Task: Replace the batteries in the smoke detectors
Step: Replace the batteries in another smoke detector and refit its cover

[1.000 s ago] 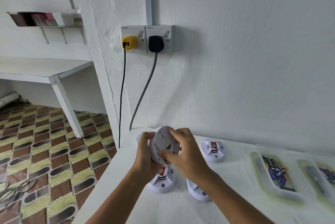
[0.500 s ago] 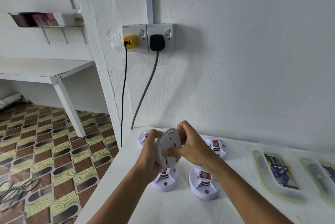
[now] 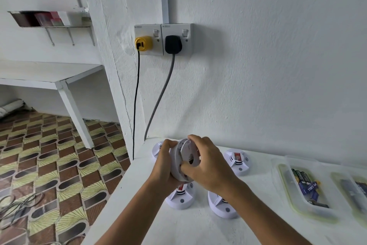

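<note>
I hold a round white smoke detector (image 3: 186, 153) on edge above the white table (image 3: 178, 229). My left hand (image 3: 163, 167) grips its body from the left. My right hand (image 3: 208, 163) grips the back plate from the right, thumb low on the rim. The plate sits slightly off the body, with a gap at the top. Several other white detectors lie on the table: one below my hands (image 3: 181, 198), one under my right wrist (image 3: 222, 207), one to the right (image 3: 238, 162), one partly hidden behind my left hand (image 3: 156, 150).
A clear tray of batteries (image 3: 305, 187) lies at the right, with a second tray (image 3: 355, 191) cut off by the frame edge. Two cables hang from wall sockets (image 3: 162, 39) just left of the table's corner. Patterned floor lies far below on the left.
My hands have turned the detector further on edge. The back plate now stands slightly away from the body. The view has shifted a little left.
</note>
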The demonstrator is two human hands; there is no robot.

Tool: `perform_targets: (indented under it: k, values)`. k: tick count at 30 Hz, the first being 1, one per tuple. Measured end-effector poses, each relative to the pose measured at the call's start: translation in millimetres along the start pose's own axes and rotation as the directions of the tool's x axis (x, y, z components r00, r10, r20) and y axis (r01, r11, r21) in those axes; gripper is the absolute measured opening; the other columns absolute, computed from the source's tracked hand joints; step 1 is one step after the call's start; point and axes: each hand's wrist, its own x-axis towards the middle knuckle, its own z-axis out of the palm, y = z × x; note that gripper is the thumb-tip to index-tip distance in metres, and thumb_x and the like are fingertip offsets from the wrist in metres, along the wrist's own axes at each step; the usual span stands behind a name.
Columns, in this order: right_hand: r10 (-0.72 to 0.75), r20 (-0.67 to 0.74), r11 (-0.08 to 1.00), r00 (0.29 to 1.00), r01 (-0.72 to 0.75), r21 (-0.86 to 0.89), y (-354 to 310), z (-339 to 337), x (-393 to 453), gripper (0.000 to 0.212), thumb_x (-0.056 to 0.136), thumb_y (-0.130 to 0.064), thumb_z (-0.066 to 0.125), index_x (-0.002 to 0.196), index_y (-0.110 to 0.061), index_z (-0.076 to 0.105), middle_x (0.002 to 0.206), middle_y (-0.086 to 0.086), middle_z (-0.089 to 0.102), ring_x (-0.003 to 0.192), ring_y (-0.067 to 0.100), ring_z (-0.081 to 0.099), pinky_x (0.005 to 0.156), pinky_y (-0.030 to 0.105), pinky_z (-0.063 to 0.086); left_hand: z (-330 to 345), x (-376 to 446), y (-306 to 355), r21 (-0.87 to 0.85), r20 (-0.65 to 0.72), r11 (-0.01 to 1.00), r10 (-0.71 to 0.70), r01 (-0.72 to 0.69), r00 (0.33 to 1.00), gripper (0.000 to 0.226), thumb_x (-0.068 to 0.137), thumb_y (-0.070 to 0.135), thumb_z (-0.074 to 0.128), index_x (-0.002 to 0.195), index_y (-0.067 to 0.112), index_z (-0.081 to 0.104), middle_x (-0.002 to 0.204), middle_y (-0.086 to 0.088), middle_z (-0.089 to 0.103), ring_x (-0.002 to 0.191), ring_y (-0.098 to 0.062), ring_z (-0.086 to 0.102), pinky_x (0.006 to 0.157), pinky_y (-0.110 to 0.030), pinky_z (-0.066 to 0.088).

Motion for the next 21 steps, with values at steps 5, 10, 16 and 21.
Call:
perform_targets:
  k: [5, 10, 16, 21]
  values:
    - [-0.012, 0.151, 0.998, 0.988, 0.002, 0.066, 9.3, -10.3, 16.5, 0.074, 0.067, -0.030, 0.074, 0.135, -0.026, 0.044, 0.117, -0.004, 0.050, 0.102, 0.011, 0.054, 0.086, 0.032, 0.054, -2.9, 3.9, 3.6, 0.024, 0.015, 0.999, -0.043, 0.042, 0.999, 0.041, 0.084, 0.037, 0.038, 0.084, 0.012, 0.071, 0.082, -0.010, 0.071, 0.072, -0.024, 0.066, 0.078, -0.039, 0.043]
    - [-0.005, 0.166, 0.976, 0.986, -0.031, 0.214, 13.6, -7.6, 23.7, 0.065, 0.073, -0.019, 0.078, 0.131, -0.028, 0.050, 0.112, -0.005, 0.054, 0.099, 0.014, 0.060, 0.082, 0.023, 0.054, -14.8, 9.2, 1.8, 0.034, -0.030, 0.997, -0.070, 0.071, 0.997, 0.046, 0.083, 0.042, 0.041, 0.101, 0.012, 0.071, 0.098, -0.017, 0.070, 0.093, -0.034, 0.060, 0.082, -0.046, 0.048]
    - [0.426, 0.046, 0.749, 0.903, -0.381, 0.542, 54.6, 5.5, 48.0, 0.061, 0.079, -0.021, 0.074, 0.134, -0.020, 0.051, 0.102, 0.006, 0.063, 0.097, 0.025, 0.064, 0.087, 0.044, 0.056, -29.3, 15.6, 2.8, -0.107, -0.056, 0.992, -0.069, 0.062, 0.996, 0.049, 0.083, 0.044, 0.044, 0.112, 0.009, 0.063, 0.116, -0.022, 0.058, 0.103, -0.040, 0.050, 0.083, -0.050, 0.045]
    - [0.408, 0.091, 0.913, 0.908, -0.408, -0.017, 91.0, 41.4, 70.8, 0.046, 0.072, -0.024, 0.076, 0.111, -0.007, 0.059, 0.099, 0.006, 0.064, 0.088, 0.023, 0.063, 0.072, 0.033, 0.055, -42.4, 18.5, 5.5, -0.212, -0.073, 0.977, -0.051, 0.035, 0.996, 0.043, 0.084, 0.042, 0.044, 0.106, 0.010, 0.064, 0.111, -0.021, 0.058, 0.102, -0.039, 0.049, 0.087, -0.050, 0.042]
